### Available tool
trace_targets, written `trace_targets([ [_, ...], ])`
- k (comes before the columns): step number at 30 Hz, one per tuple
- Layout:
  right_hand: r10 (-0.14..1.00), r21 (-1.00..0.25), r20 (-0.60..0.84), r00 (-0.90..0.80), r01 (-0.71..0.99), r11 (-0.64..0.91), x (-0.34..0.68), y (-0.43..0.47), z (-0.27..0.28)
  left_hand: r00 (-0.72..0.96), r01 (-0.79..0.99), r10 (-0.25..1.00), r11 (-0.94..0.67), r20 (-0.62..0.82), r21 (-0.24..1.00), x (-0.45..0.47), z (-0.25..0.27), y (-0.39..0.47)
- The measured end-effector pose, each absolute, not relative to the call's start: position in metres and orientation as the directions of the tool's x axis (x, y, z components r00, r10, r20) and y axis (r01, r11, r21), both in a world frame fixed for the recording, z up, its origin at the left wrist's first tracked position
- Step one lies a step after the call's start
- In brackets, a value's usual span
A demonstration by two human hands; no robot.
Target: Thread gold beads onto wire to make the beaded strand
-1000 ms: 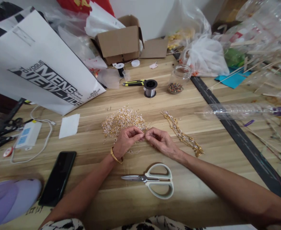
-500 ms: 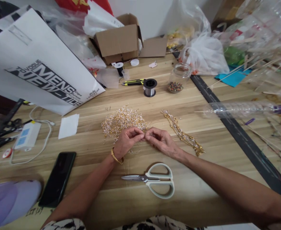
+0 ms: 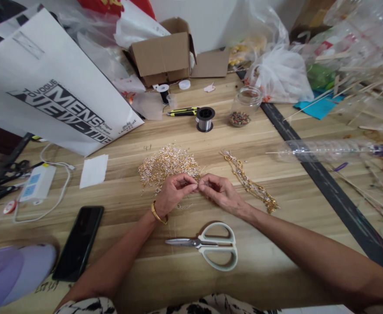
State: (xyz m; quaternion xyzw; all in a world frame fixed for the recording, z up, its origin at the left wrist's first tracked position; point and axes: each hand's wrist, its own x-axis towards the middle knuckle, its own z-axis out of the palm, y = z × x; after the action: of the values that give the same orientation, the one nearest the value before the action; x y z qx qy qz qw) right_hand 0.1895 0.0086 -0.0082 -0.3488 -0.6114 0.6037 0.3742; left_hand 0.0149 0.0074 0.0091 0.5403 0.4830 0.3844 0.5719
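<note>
While the left hand (image 3: 174,191) pinches, glittery gold bits (image 3: 168,162) heap alongside.

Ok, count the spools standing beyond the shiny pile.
2: the wire spool, left of the clear jar, and the black spool, in front of the cardboard box. More may be hidden behind the shopping bag.

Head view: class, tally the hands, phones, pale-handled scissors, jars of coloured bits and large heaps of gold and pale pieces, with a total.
Left hand and right hand: 2
Phone: 1
Pale-handled scissors: 1
Jar: 1
Heap of pieces: 1
Total: 6
</note>
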Motion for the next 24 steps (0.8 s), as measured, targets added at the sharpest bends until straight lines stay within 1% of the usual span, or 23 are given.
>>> trace_targets([
  [13,0.881,-0.999,0.03,-0.473,0.005,0.037,0.1896,0.009,-0.0085,0.233,0.189,0.972,-0.057,0.011,0.98,0.0137,0.0039,0.0036],
  [20,0.884,-1.0,0.028,-0.467,-0.006,0.029,0.1898,0.0095,-0.0114,0.246,0.29,0.962,-0.19,0.119,0.938,0.0135,0.0008,0.0019],
  [24,0.893,-1.0,0.011,-0.45,-0.02,0.002,0.1886,0.0096,-0.0125,0.258,0.357,0.954,-0.243,0.155,0.902,0.0129,-0.0001,0.0022],
])
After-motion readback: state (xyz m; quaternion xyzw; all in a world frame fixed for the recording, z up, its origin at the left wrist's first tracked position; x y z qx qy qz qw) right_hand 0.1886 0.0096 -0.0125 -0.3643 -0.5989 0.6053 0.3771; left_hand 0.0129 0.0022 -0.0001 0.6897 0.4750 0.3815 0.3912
